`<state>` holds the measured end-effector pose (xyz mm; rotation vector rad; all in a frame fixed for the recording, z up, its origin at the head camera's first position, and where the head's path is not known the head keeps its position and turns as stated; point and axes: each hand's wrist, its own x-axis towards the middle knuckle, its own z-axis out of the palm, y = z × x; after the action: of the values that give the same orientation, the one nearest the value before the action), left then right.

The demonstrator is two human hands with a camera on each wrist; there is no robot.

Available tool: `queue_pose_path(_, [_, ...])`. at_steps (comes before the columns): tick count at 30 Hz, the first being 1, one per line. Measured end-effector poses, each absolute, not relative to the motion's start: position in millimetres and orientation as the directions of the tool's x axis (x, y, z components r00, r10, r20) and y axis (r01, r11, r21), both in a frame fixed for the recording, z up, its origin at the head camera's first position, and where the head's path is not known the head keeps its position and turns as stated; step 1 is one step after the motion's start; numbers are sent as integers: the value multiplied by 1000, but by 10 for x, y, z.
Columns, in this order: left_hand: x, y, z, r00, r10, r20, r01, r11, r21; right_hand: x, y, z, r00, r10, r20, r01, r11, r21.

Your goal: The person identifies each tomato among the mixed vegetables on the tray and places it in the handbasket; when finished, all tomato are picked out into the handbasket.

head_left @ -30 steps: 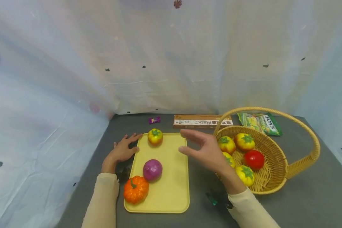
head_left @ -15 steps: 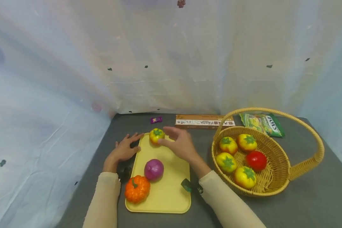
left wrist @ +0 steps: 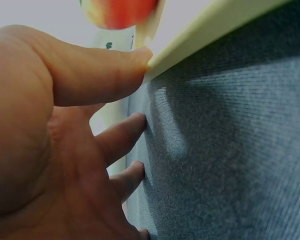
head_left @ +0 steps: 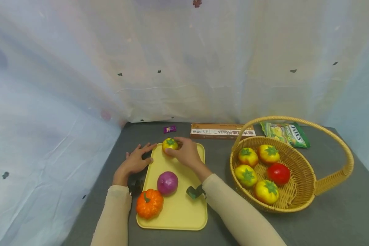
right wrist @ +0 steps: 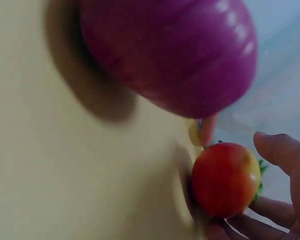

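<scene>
A yellow-and-red tomato-like fruit (head_left: 169,145) with a green leafy top sits at the far end of the yellow tray (head_left: 184,218). My right hand (head_left: 187,153) reaches around it from the right. In the right wrist view the thumb stands apart from the fruit (right wrist: 225,180), while the fingers lie close along its other side; contact is unclear. My left hand (head_left: 136,161) rests at the tray's far left edge, fingers spread over the table, thumb (left wrist: 105,75) against the rim. A purple onion (head_left: 167,183) and an orange pumpkin (head_left: 149,204) lie nearer on the tray.
Right of the tray stands a wicker basket (head_left: 307,171) with a tall handle, holding several yellow fruits (head_left: 267,192) and a red one (head_left: 278,173). Behind are a pasta box (head_left: 222,131), a green packet (head_left: 285,134) and a small purple wrapper (head_left: 169,129).
My right hand has moved left from beside the basket, over the tray, to the yellow-and-red fruit. The left hand has stayed at the tray's edge.
</scene>
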<state>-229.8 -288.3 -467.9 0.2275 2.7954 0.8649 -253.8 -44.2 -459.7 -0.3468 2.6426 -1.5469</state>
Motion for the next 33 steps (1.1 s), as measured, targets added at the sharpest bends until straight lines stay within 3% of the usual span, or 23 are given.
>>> queue_pose_path(11, [-2335,-2839,-4695,-965,216,-149,97,820,565,-2539,-409,-4584,-950,-298,97,-237,478,-846])
queue_pose_path(19, [-2343,-2855,-4697,-965,212,-156,88,818,568,-2191,-117,-4325,-920,-365,145,-264,302,-916])
queue_pose_path(27, [-2333,-2893,-4720,-963,220,-157,96,821,562,-1754,493,-3987,-867,-447,220,-345,221,-912])
queue_pose_path(33, [-2332,-2911,-4722,-962,223,-161,97,823,559,-1495,1154,-3892,-862,-472,184,-299,181,-937])
